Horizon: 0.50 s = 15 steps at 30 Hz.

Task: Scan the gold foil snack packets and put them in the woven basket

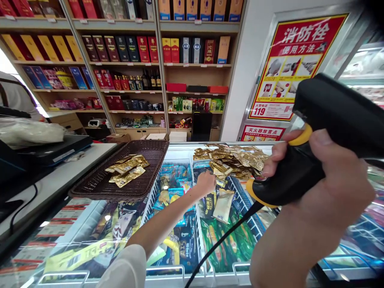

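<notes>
My right hand (330, 188) is wrapped around the grip of a black and yellow barcode scanner (336, 116), raised at the right, its black cable hanging down to the left. My left hand (206, 182) reaches forward over the freezer, fingers curled, at the near left edge of a heap of small gold packets (240, 160). The fingertips are turned away, so anything pinched in them is hidden. To the left, a dark brown woven basket (156, 154) holds several similar gold packets (127, 170).
Beneath the glass top, the chest freezer (195, 236) holds wrapped frozen goods in white wire baskets. A counter (99, 154) with equipment and a plastic bag (30, 132) stands at the left. Shelves (120, 68) of boxed goods line the back; a red sign (288, 64) hangs at the right.
</notes>
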{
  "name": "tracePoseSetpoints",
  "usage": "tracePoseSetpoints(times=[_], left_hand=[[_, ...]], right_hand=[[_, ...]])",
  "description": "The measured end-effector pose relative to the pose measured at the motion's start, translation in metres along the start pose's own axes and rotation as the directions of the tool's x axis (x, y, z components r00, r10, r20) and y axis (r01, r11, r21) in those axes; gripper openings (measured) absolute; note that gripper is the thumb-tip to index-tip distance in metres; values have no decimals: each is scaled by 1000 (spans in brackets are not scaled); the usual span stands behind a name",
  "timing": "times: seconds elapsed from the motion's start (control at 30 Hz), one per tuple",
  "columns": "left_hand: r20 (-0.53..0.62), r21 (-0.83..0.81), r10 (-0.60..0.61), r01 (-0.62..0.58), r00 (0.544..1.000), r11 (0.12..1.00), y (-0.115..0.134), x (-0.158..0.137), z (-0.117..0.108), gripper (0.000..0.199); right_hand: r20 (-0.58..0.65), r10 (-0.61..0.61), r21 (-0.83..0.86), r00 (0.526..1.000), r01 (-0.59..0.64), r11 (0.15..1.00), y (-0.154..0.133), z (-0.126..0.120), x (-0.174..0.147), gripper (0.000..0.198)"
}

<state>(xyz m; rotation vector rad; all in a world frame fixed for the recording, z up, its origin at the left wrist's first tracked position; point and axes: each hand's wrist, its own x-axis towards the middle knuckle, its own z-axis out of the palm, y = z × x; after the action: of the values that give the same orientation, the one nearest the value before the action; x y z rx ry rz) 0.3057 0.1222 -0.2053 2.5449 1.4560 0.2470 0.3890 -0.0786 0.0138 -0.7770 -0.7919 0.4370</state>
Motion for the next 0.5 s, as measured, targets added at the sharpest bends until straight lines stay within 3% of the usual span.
tracePoseSetpoints(times=[0.17, 0.27, 0.4, 0.5], left_hand=[[-27, -114, -64, 61, 998, 992, -14, -1, 5, 34], [-37, -216, -186, 173, 982, 961, -18, 24, 3, 32], [-70, -320, -365, 326, 929, 890, -27, 66, -5, 40], [-56, -397, -404, 351, 913, 848, -35, 90, -12, 43]], right_hand=[[-45, -11, 23, 999, 12, 1000, -7, 6, -8, 14], [-58, -26, 19, 998, 27, 999, -9, 5, -9, 15], [3, 4, 66, 1000, -4, 998, -6, -4, 0, 21], [23, -3, 115, 1000, 0, 993, -2, -10, 9, 31]])
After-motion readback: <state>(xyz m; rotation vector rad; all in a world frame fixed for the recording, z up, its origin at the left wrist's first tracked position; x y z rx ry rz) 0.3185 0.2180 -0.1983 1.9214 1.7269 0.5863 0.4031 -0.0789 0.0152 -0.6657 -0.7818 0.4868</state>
